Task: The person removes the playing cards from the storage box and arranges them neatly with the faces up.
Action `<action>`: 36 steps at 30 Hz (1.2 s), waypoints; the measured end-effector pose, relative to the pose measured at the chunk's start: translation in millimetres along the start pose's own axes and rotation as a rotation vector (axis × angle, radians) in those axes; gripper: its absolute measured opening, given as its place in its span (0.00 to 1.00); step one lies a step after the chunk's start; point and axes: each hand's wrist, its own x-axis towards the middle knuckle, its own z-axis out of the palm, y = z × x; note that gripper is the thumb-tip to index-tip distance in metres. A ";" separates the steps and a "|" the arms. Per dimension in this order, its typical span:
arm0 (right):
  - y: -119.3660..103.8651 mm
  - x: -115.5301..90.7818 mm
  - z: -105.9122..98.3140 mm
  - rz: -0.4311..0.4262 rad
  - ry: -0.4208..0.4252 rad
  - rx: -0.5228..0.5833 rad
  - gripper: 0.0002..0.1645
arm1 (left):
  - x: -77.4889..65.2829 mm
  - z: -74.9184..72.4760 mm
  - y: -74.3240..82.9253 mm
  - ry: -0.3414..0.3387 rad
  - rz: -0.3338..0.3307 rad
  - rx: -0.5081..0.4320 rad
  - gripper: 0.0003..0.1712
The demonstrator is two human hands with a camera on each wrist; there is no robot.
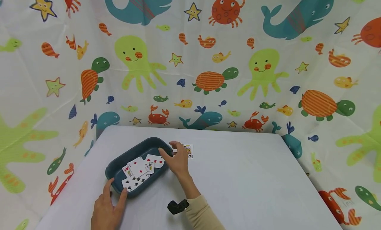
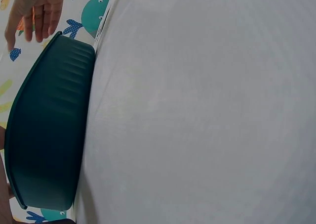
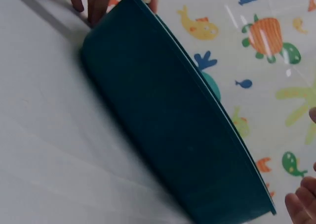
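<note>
A dark teal plastic tray (image 1: 119,160), rectangular with rounded corners, stands on the table with several playing cards (image 1: 139,168) lying loosely inside, face up. At its near left end my left hand (image 1: 107,207) holds the tray, thumb and fingers spread around the corner. My right hand (image 1: 178,159) is at the far right end, thumb over the rim and fingers reaching past it. In the left wrist view those right-hand fingers (image 2: 40,19) hang loosely with nothing between them. A face card (image 1: 189,151) lies on the table just behind the right hand, partly hidden by it.
The table (image 1: 244,177) has a white cover. Behind it and along both sides hangs a curtain (image 1: 184,41) printed with sea animals. A black strap with a small device (image 1: 178,207) is on the right wrist, at the end of a beige sleeve (image 1: 203,215).
</note>
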 end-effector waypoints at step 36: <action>-19.8 -0.8 51.8 -0.212 -0.711 -0.459 0.50 | 0.7 -0.2 -2.7 -0.004 0.036 -0.009 0.45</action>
